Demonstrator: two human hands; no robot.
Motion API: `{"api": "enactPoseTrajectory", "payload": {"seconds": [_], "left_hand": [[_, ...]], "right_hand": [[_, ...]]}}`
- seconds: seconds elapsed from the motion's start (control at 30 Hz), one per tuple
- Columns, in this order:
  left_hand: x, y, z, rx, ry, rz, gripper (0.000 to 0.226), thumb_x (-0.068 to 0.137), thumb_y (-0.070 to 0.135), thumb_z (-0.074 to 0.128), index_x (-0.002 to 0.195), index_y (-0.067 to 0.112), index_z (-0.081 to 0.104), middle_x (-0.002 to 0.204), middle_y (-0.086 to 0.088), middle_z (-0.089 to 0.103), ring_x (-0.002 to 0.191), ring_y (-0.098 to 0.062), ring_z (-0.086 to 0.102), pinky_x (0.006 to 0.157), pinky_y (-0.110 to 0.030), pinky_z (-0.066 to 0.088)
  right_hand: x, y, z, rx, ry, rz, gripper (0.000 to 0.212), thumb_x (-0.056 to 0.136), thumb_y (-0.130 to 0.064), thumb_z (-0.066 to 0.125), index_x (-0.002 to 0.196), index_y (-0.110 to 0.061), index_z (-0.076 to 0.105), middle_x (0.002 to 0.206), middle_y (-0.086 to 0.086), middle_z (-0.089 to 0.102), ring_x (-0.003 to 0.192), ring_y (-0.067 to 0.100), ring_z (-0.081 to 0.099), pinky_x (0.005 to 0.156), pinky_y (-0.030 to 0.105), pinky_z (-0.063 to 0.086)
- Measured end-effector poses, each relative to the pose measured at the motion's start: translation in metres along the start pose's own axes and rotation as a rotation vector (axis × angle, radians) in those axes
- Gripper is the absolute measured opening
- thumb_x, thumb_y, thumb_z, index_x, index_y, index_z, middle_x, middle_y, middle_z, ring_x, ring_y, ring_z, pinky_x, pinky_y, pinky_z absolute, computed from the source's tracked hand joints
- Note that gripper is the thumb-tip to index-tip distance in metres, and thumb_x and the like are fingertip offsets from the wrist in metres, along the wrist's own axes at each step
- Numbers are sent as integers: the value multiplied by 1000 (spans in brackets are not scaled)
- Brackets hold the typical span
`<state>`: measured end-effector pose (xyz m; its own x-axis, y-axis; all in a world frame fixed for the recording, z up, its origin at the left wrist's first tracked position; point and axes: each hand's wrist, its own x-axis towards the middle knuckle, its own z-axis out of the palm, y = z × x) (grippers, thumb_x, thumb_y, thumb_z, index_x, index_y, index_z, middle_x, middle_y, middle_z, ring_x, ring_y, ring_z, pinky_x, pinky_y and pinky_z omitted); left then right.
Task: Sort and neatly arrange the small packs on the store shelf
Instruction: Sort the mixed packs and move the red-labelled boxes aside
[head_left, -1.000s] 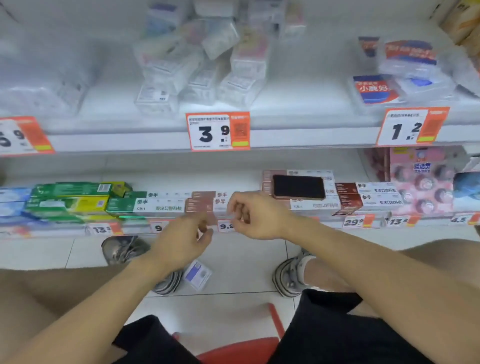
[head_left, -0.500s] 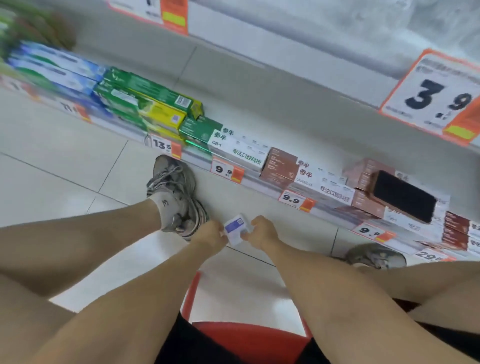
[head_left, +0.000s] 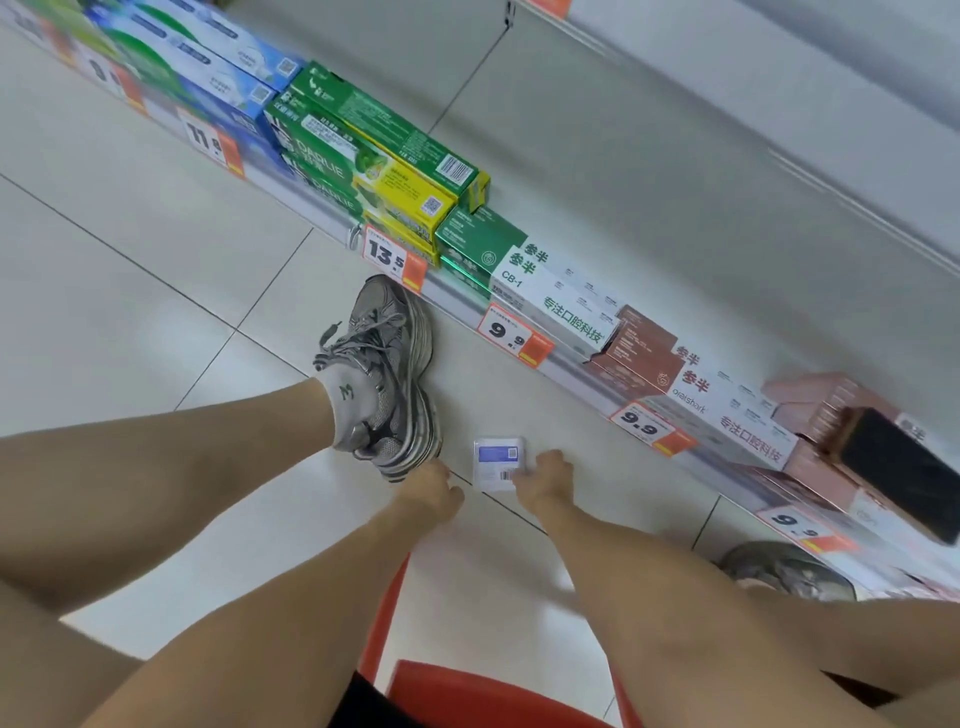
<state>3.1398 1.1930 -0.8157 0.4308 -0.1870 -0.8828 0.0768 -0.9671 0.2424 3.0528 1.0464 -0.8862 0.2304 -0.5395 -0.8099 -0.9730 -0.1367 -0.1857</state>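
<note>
Over pale floor tiles (head_left: 130, 291), right hand (head_left: 543, 475) grips small pack (head_left: 497, 462); left hand (head_left: 434, 488) curled, empty.

Pale glossy floor tiles (head_left: 130, 291) with thin dark grout lines fill the lower left and reflect soft, even light. A white bottom shelf (head_left: 649, 156) runs diagonally from upper left to lower right, its front rail carrying orange-and-white price tags (head_left: 395, 257). Above it, the underside of the next shelf (head_left: 779, 67) crosses the upper right corner. A red stool seat (head_left: 467, 691) shows at the bottom edge.
</note>
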Motion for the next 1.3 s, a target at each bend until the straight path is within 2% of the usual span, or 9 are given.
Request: {"api": "enactPoseTrajectory", "payload": {"seconds": [0.1,0.27,0.47,0.6,0.73,0.87,0.97,1.17,1.3], "left_hand": [[10,2,17,-142,-92,-48,68,91,25,58,150,9,26,146,-9,45,131,-24,46,105,-29,40],[24,12,38,-541,-80,-92,62,89,5,60,145,6,34,136,-9,49,106,-19,52,87,-25,43],[27,20,33,-523,-49,-10,42,87,4,62,128,4,54,104,-5,56,89,-18,53,78,-32,48],[7,36,23,-521,-71,-36,53,84,18,71,129,5,45,102,-10,57,74,-21,54,60,-26,45],[-28,72,-4,-198,-76,160,55,81,29,73,126,11,47,111,-12,58,83,-22,55,67,-30,47],[-91,139,-51,51,-130,441,46,84,39,67,122,17,52,100,-2,60,78,-18,61,69,-30,52],[-159,190,-72,-48,-161,824,46,85,35,71,125,27,51,107,3,62,78,-13,63,61,-27,54],[-268,255,-71,279,285,1383,29,85,39,68,113,33,61,101,14,62,89,-2,59,76,-24,48],[-317,292,-52,467,572,1670,30,83,32,68,113,30,64,102,11,62,94,-14,57,81,-31,48]], "right_hand": [[-2,0,-2,101,-16,-26,64,79,-30,78,127,-6,44,121,10,45,110,33,57,89,32,44],[10,4,5,88,-65,-36,39,91,-30,67,114,0,59,100,9,66,93,27,63,77,26,45],[-4,4,-21,265,-300,5,24,93,-33,65,105,-13,70,97,10,65,83,24,60,79,42,60],[-39,-9,-81,235,-464,-80,13,96,-28,63,98,-17,67,99,11,68,77,23,68,82,44,59],[-87,-27,-167,-90,-428,-230,24,94,-32,64,94,-11,54,96,17,67,65,29,70,50,30,55],[-145,-24,-260,-181,-287,-426,41,87,-31,74,117,-13,54,107,15,63,67,31,74,63,40,61],[-200,-9,-324,38,-202,-566,37,80,-29,82,107,-10,67,93,7,67,65,27,73,65,42,63],[-293,44,-403,479,-32,-722,52,74,-67,70,95,-19,75,92,22,62,83,39,68,83,50,60],[-319,91,-421,743,91,-820,36,75,-41,76,94,-10,73,104,11,72,90,33,73,82,46,61]]}}
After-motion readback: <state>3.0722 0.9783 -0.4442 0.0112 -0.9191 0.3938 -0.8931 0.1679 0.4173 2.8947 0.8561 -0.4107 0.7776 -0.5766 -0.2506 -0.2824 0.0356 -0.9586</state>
